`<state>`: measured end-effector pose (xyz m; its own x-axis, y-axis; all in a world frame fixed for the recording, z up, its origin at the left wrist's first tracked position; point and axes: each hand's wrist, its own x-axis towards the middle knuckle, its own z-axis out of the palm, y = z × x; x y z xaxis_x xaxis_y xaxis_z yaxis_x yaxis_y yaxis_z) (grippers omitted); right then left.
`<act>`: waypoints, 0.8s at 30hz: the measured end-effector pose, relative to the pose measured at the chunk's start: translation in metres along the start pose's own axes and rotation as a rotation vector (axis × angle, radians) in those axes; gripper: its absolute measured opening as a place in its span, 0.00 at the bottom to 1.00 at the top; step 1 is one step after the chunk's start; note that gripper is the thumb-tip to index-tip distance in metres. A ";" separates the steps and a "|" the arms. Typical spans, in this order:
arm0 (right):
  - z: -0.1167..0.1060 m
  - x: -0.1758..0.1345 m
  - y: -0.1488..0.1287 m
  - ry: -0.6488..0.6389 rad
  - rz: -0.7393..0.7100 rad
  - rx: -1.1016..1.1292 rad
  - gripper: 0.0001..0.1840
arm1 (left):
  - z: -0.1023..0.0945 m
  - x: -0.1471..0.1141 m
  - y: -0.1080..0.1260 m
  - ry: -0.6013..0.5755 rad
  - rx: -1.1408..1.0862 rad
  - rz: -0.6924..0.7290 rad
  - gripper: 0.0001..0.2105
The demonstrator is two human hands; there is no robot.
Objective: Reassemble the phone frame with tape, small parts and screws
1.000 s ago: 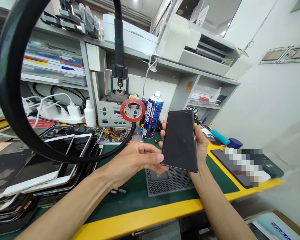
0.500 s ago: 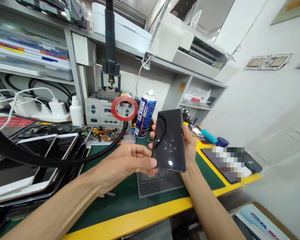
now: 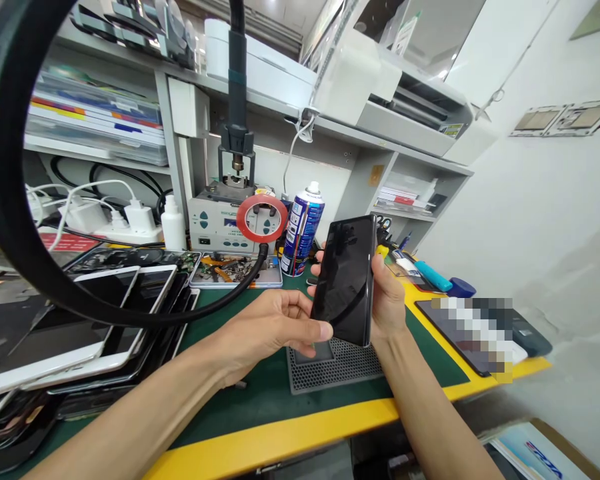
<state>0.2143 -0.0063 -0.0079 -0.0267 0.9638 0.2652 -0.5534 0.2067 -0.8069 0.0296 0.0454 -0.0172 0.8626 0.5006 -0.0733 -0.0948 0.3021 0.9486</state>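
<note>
A black smartphone is held up over the bench, its dark glossy screen turned toward me. My right hand wraps around it from behind, thumb along the right edge and fingertips showing past the left edge. At the lower left corner, my left hand pinches the phone, thumb on the glass and the other fingers bent underneath. Below the phone lies a grey perforated pad on the green mat.
Stacked phones and tablets fill the left side. A thick black hose loops across the front left. Behind stand a soldering station, red tape roll, blue spray can and parts tray. A dark tablet lies at right.
The phone has turned slightly, showing more of its right edge, and the smudges on its screen no longer show. Both hands keep their hold. The whole view has shifted a little.
</note>
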 end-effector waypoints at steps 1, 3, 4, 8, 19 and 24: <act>-0.001 0.000 0.000 -0.005 -0.003 -0.006 0.28 | 0.000 0.000 0.000 0.003 0.016 0.000 0.13; -0.002 -0.001 0.001 -0.010 -0.019 -0.028 0.27 | 0.001 0.000 0.000 0.020 0.053 -0.006 0.14; -0.002 -0.001 0.001 -0.010 -0.028 -0.043 0.27 | 0.002 -0.001 0.000 0.028 0.070 -0.008 0.15; -0.001 -0.004 0.000 -0.016 -0.030 -0.103 0.28 | 0.005 -0.004 -0.001 0.026 0.095 -0.006 0.18; 0.003 -0.006 -0.004 -0.010 -0.052 -0.231 0.31 | 0.015 -0.007 0.005 0.007 0.205 0.016 0.20; 0.007 -0.005 -0.004 -0.036 -0.113 -0.225 0.27 | 0.016 -0.008 0.006 0.007 0.245 0.005 0.23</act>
<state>0.2109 -0.0134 -0.0029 -0.0070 0.9265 0.3762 -0.3556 0.3493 -0.8669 0.0300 0.0299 -0.0062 0.8589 0.5073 -0.0698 0.0249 0.0946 0.9952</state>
